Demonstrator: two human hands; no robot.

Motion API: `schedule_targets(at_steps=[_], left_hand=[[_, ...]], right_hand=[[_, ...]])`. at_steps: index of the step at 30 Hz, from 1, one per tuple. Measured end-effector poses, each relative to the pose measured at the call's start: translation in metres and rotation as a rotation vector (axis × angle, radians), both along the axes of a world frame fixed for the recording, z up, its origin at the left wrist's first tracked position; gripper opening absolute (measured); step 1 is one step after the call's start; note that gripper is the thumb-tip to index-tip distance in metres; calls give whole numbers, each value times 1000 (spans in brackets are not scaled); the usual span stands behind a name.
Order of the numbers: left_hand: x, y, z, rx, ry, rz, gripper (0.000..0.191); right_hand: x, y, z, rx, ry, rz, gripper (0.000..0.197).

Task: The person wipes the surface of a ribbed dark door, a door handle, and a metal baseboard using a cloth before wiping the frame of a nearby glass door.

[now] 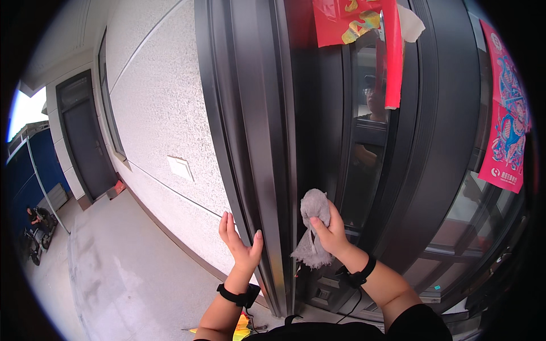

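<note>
A bunched grey cloth (315,209) with a frayed lower edge is gripped in my right hand (332,232). It is against or just in front of the dark door panel (318,140), beside the narrow glass pane. To the left, my left hand (241,245) has its fingers spread and holds nothing. It rests at the outer edge of the dark ribbed door frame (256,128), where the frame meets the white textured wall (170,98). Whether the left fingers press on the frame or the wall is hard to tell.
Torn red paper (349,21) hangs from the door above my hands. A pink poster (505,115) is at the right. A white wall plate (180,168) sits left of the frame. Yellow material (242,328) lies below. Far left, a person (34,217) is beside a motorbike (40,234).
</note>
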State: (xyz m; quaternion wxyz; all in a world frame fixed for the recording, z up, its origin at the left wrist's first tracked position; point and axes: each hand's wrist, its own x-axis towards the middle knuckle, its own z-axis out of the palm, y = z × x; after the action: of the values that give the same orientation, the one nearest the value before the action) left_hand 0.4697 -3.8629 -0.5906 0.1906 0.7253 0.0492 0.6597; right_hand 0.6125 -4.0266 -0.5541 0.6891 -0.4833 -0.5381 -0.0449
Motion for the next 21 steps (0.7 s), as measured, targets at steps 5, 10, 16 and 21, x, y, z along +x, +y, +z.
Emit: schedule_targets(at_steps=[5, 10, 16, 21], left_hand=[[-19, -23, 3, -143, 306, -642, 77], [-34, -26, -46, -604, 352, -947, 56], [-34, -33, -73, -891, 366, -906, 42], [-40, -28, -77, -978, 332, -971, 34]], right_hand=[[-39, 7, -30, -197, 72, 348, 44], [-64, 9, -33, -286, -193, 188, 36], [-54, 2, -64, -414, -239, -29, 35], [-39, -27, -65, -472, -286, -54, 52]])
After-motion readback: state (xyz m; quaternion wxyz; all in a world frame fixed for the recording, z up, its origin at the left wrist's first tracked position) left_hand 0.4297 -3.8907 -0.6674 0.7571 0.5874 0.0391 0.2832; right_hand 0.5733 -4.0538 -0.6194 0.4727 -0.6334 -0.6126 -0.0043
